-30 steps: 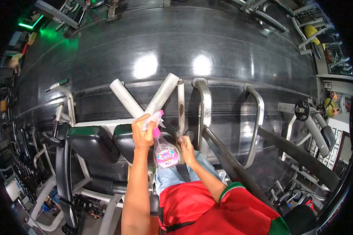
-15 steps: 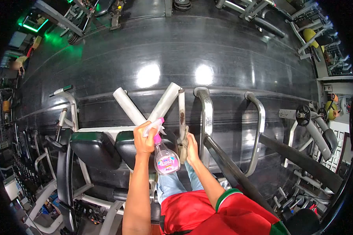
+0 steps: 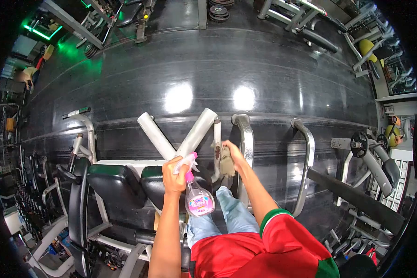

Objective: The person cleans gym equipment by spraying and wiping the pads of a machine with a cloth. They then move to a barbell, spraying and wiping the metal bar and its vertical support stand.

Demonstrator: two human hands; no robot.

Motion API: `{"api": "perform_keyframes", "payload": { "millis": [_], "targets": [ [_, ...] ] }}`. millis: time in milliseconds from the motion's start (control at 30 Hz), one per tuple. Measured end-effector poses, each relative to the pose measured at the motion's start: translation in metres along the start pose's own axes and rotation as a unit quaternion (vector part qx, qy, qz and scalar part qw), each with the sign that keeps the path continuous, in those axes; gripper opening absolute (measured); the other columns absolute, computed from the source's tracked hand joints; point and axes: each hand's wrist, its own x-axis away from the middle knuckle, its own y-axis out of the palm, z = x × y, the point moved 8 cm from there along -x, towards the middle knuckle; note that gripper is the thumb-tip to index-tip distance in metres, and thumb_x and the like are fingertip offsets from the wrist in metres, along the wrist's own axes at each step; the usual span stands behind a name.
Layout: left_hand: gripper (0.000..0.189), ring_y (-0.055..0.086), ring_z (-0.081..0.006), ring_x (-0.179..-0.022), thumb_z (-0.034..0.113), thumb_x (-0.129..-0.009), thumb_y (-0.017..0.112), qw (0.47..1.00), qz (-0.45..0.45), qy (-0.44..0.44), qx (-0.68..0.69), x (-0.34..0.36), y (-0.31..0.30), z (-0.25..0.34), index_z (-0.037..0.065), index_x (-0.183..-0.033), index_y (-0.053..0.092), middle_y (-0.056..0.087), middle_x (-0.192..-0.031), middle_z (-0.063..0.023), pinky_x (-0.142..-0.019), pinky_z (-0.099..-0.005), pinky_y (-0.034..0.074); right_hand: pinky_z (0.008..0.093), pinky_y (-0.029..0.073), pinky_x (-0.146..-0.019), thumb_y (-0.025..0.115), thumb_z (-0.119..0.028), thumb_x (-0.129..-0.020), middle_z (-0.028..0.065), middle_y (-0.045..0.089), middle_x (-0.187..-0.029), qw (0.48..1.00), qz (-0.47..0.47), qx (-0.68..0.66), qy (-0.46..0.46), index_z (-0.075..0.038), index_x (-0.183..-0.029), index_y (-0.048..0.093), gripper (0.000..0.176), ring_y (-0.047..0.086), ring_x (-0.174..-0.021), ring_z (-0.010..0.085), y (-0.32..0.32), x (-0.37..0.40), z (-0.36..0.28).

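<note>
View: head camera, looking down over a gym machine.
Left hand (image 3: 175, 173): closing around the neck of the spray bottle (image 3: 198, 198), finger lying along the pink trigger; bottle hanging nozzle-up just above the black seat pad (image 3: 113, 185).
Right hand (image 3: 234, 155): pinching a drab cloth (image 3: 225, 163) and pressing it to the upright chrome bar (image 3: 217, 139), about halfway up.
Change: a second ago this hand was working low on the bar, beside the knee; it is now riding higher, the cloth travelling with it. The bottle is staying roughly where it was.
Reading: the wipe is progressing upward; the lower stretch is probably covered and the upper end is remaining.
Edges: the bar is standing between the crossed pale tubes (image 3: 194, 132) on its left and the looped chrome handle (image 3: 246, 139) on its right, both just beside it, so sideways room is running tight.
Open room: space is lying clear above the bar's top, over the black floor (image 3: 217, 60); a second handle loop (image 3: 308, 153) is standing well apart on the right.
</note>
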Motion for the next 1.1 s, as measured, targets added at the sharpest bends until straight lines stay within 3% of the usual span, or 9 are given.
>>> {"api": "perform_keyframes", "payload": {
  "millis": [200,333,400,467,600,733,867,1067,1100],
  "targets": [
    [0.025,0.054,-0.0339,-0.053,0.019,-0.079,0.055,1.0,0.006,0.011,-0.02,0.0,-0.001,0.005,-0.002,-0.075,0.067,0.052,-0.06,-0.0154,-0.053,-0.0409,0.039,0.0353,0.053,-0.06,0.054,-0.038,-0.092,0.0048,0.065,-0.078,0.999,0.0,0.028,-0.044,-0.009,-0.097,0.068,0.033,0.062,-0.063,0.0186,0.016,-0.032,-0.058],
    [0.024,0.054,-0.0343,-0.054,0.02,-0.078,0.056,1.0,0.001,-0.02,0.003,-0.002,-0.001,0.005,-0.001,-0.073,0.065,0.052,-0.06,-0.0153,-0.054,-0.0411,0.039,0.0284,0.051,-0.068,0.05,-0.029,-0.098,-0.0003,0.065,-0.089,0.984,0.087,0.033,-0.15,-0.008,-0.108,0.068,0.029,0.06,-0.077,0.0106,0.015,0.0,-0.051],
    [0.023,0.054,-0.0346,-0.054,0.02,-0.078,0.056,1.0,0.001,-0.024,0.007,-0.002,-0.002,0.004,-0.001,-0.072,0.065,0.052,-0.06,-0.0152,-0.054,-0.0412,0.039,0.027,0.049,-0.071,0.05,-0.027,-0.099,-0.0006,0.065,-0.092,0.963,0.119,0.113,-0.213,-0.006,-0.108,0.069,0.03,0.059,-0.081,0.0101,0.015,0.026,-0.045],
    [0.022,0.054,-0.0352,-0.055,0.019,-0.077,0.057,1.0,0.008,-0.028,0.01,-0.001,-0.002,0.003,-0.001,-0.073,0.066,0.052,-0.061,-0.0151,-0.055,-0.0416,0.04,0.0265,0.046,-0.075,0.05,-0.026,-0.098,-0.0011,0.065,-0.093,0.956,0.145,0.171,-0.191,-0.004,-0.108,0.068,0.031,0.057,-0.082,0.0098,-0.001,0.031,-0.023],
    [0.022,0.054,-0.0361,-0.057,0.019,-0.077,0.057,0.999,0.01,-0.034,0.018,0.0,-0.001,-0.001,-0.001,-0.072,0.065,0.053,-0.062,-0.0154,-0.055,-0.0419,0.04,0.0266,0.042,-0.088,0.052,-0.025,-0.099,-0.0004,0.065,-0.099,0.935,0.151,0.221,-0.233,-0.003,-0.112,0.068,0.03,0.057,-0.093,0.0115,0.005,0.03,-0.039],
    [0.024,0.054,-0.0367,-0.058,0.021,-0.077,0.057,0.999,0.011,-0.036,0.021,0.0,-0.002,-0.001,-0.002,-0.073,0.064,0.054,-0.063,-0.0164,-0.056,-0.0423,0.041,0.0267,0.042,-0.09,0.053,-0.026,-0.099,0.0039,0.067,-0.104,0.914,0.191,0.212,-0.288,-0.001,-0.115,0.066,0.033,0.057,-0.099,0.0129,0.021,0.008,-0.089],
    [0.026,0.055,-0.0375,-0.058,0.023,-0.077,0.057,0.999,0.0,-0.037,0.01,0.001,-0.001,-0.003,-0.002,-0.073,0.064,0.054,-0.063,-0.0169,-0.057,-0.0428,0.041,0.0274,0.043,-0.092,0.054,-0.028,-0.099,0.0059,0.067,-0.108,0.908,0.166,0.238,-0.302,0.001,-0.118,0.065,0.035,0.058,-0.101,0.0144,0.029,0.002,-0.109],
    [0.027,0.056,-0.0356,-0.058,0.024,-0.078,0.056,1.0,-0.001,-0.03,-0.005,0.001,-0.001,-0.002,-0.001,-0.072,0.065,0.055,-0.062,-0.0159,-0.056,-0.0423,0.041,0.0326,0.046,-0.091,0.064,-0.031,-0.095,0.0087,0.068,-0.11,0.821,0.224,0.347,-0.394,-0.005,-0.114,0.065,0.032,0.061,-0.104,0.017,0.047,0.061,-0.091],
    [0.027,0.056,-0.0356,-0.058,0.024,-0.078,0.056,1.0,0.002,-0.029,-0.004,0.0,-0.002,-0.001,-0.001,-0.072,0.065,0.055,-0.062,-0.0159,-0.056,-0.0423,0.041,0.0352,0.047,-0.09,0.069,-0.026,-0.092,0.0112,0.068,-0.111,0.787,0.242,0.37,-0.431,-0.007,-0.113,0.065,0.029,0.063,-0.105,0.023,0.054,0.069,-0.092]
  ]
}}
